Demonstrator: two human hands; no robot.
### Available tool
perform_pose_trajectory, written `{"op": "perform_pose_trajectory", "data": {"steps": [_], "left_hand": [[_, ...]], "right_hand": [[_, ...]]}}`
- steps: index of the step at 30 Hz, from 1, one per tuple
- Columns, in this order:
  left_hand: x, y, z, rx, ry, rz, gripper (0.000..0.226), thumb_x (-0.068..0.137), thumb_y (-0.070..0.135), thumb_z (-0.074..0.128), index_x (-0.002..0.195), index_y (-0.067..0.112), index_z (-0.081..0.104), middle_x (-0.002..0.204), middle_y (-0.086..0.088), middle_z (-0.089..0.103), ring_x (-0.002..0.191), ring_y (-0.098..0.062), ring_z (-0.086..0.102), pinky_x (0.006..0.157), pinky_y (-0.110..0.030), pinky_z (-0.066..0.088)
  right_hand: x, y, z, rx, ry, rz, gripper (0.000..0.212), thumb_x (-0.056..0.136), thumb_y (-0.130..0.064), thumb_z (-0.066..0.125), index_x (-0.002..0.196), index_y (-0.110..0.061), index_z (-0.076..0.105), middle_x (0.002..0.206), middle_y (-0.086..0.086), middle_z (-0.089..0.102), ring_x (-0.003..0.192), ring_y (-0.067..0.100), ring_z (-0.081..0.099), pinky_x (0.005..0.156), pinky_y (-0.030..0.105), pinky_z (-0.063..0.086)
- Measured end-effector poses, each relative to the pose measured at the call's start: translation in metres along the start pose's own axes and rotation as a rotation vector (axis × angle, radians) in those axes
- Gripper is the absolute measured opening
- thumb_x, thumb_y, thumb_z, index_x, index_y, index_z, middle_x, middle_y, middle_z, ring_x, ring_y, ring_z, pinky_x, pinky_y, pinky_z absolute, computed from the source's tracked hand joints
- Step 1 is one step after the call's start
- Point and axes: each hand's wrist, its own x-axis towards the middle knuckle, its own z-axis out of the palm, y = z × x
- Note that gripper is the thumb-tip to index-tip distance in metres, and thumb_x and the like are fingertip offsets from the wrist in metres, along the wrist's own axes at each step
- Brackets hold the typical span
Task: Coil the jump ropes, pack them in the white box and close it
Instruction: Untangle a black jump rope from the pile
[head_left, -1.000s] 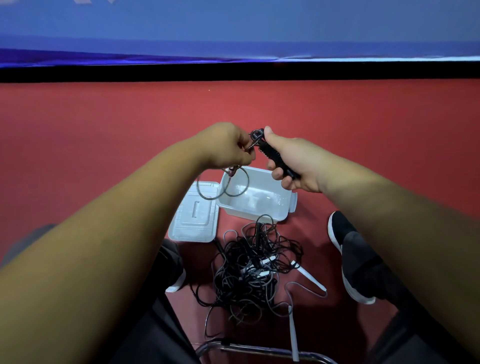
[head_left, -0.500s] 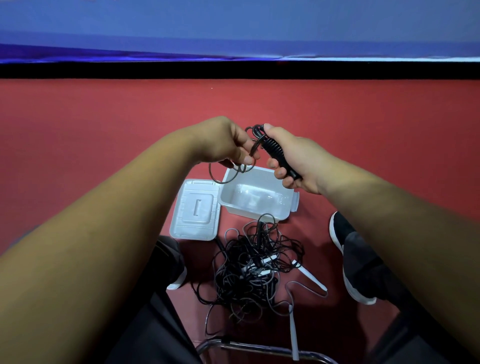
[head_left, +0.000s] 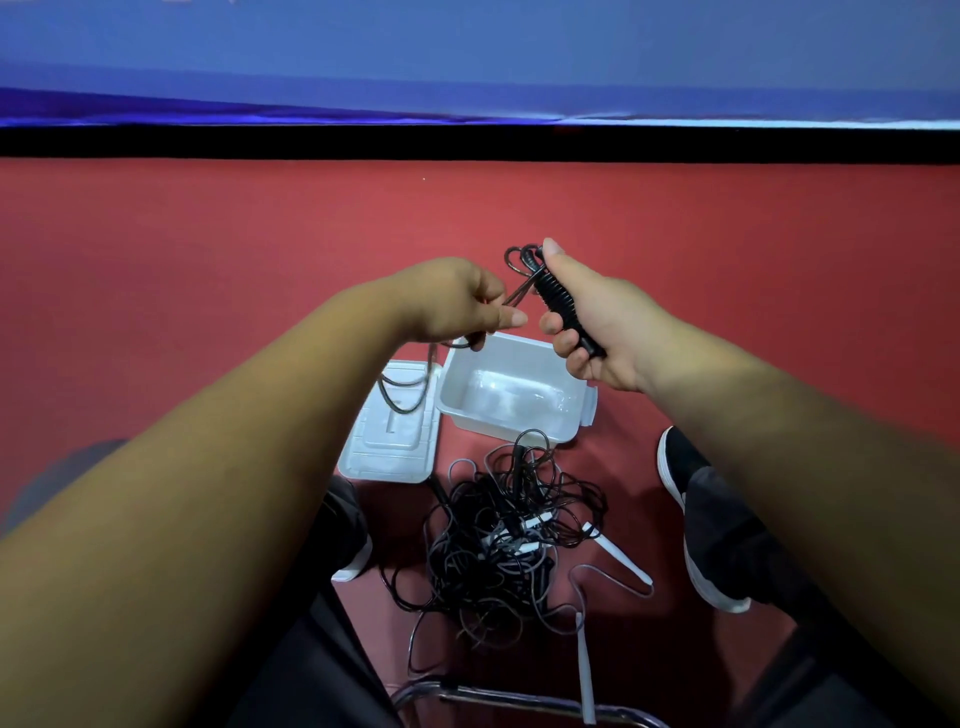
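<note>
Jump rope (head_left: 565, 307), black, tightly coiled: right fingers (head_left: 551, 325) clamp it, left fingers (head_left: 511, 317) pinch cord (head_left: 518, 295).

Glossy white plastic box (head_left: 511, 395); ribbed black handle (head_left: 563, 306); matt red floor (head_left: 208, 260).

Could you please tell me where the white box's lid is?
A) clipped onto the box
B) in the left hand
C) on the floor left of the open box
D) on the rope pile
C: the flat white plastic lid lies on the red floor, just left of the open white plastic box.
</note>
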Motion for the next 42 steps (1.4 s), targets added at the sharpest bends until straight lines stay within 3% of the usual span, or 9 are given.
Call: {"op": "perform_pose_trajectory", "data": {"steps": [5,10,13,17,20,27,32,38,42], "left_hand": [[0.002,0.002,0.003,-0.202,0.1,-0.076,0.046,0.104,0.05,0.056,0.091,0.007,0.064,0.069,-0.005,0.067,0.046,-0.018,0.054,0.048,-0.027,0.049],[0.011,-0.004,0.001,-0.394,0.207,-0.065,0.01,0.103,0.022,0.065,0.102,0.011,0.065,0.08,-0.005,0.067,0.059,-0.014,0.058,0.054,-0.027,0.047],[0.012,-0.011,-0.002,-0.093,0.189,-0.088,0.019,0.091,0.017,0.079,0.106,0.021,0.068,0.089,-0.001,0.07,0.07,-0.017,0.063,0.068,-0.027,0.047],[0.009,-0.018,0.004,0.3,0.142,-0.177,0.024,0.095,0.013,0.058,0.111,0.023,0.073,0.101,-0.005,0.073,0.091,-0.028,0.068,0.083,-0.04,0.058],[0.01,-0.024,0.006,0.271,0.169,-0.208,0.01,0.099,0.021,0.06,0.103,0.02,0.069,0.092,-0.006,0.073,0.077,-0.025,0.069,0.074,-0.038,0.059],[0.009,-0.033,0.008,0.013,0.17,-0.168,0.033,0.101,0.059,0.055,0.1,0.028,0.066,0.085,0.001,0.067,0.076,-0.019,0.06,0.065,-0.03,0.042],[0.005,-0.032,0.006,-0.204,0.184,-0.12,0.037,0.099,0.057,0.062,0.118,0.03,0.077,0.111,0.012,0.073,0.108,-0.011,0.063,0.096,-0.028,0.042],[0.005,-0.035,0.002,-0.168,0.21,-0.074,0.013,0.091,0.041,0.079,0.102,0.033,0.079,0.089,0.011,0.073,0.086,-0.008,0.067,0.085,-0.03,0.05],[0.005,-0.027,0.004,-0.073,0.185,-0.113,0.01,0.092,0.033,0.076,0.09,0.023,0.077,0.087,-0.004,0.075,0.084,-0.025,0.066,0.079,-0.034,0.053]], "right_hand": [[0.005,-0.002,-0.005,0.087,0.075,-0.024,0.055,0.076,-0.077,0.076,0.103,-0.03,0.067,0.069,-0.006,0.056,0.049,0.009,0.041,0.043,0.021,0.03],[0.009,-0.001,-0.009,0.125,0.131,-0.026,0.044,0.084,-0.066,0.075,0.101,-0.027,0.066,0.066,-0.006,0.056,0.046,0.01,0.042,0.042,0.02,0.03],[0.011,-0.002,-0.01,0.209,0.171,-0.014,0.039,0.087,-0.062,0.073,0.097,-0.026,0.064,0.063,-0.006,0.054,0.046,0.009,0.042,0.043,0.019,0.03],[0.015,-0.003,-0.02,0.343,0.235,0.02,0.036,0.091,-0.06,0.069,0.093,-0.024,0.06,0.061,-0.006,0.051,0.045,0.008,0.042,0.045,0.018,0.027],[0.018,0.002,-0.028,0.364,0.274,0.054,0.034,0.092,-0.058,0.067,0.093,-0.024,0.059,0.061,-0.006,0.051,0.044,0.009,0.042,0.045,0.018,0.028],[0.024,0.007,-0.047,0.395,0.341,0.072,0.031,0.093,-0.056,0.064,0.095,-0.026,0.059,0.059,-0.006,0.051,0.041,0.009,0.042,0.045,0.016,0.029],[0.027,0.019,-0.059,0.359,0.354,0.097,0.031,0.093,-0.056,0.063,0.099,-0.026,0.059,0.061,-0.005,0.051,0.042,0.01,0.043,0.045,0.016,0.031],[0.027,0.025,-0.061,0.354,0.351,0.112,0.031,0.093,-0.055,0.063,0.098,-0.025,0.06,0.061,-0.005,0.051,0.041,0.01,0.043,0.045,0.016,0.032],[0.027,0.023,-0.06,0.35,0.323,0.119,0.031,0.095,-0.056,0.062,0.099,-0.025,0.058,0.061,-0.005,0.051,0.041,0.009,0.043,0.046,0.015,0.031]]}}
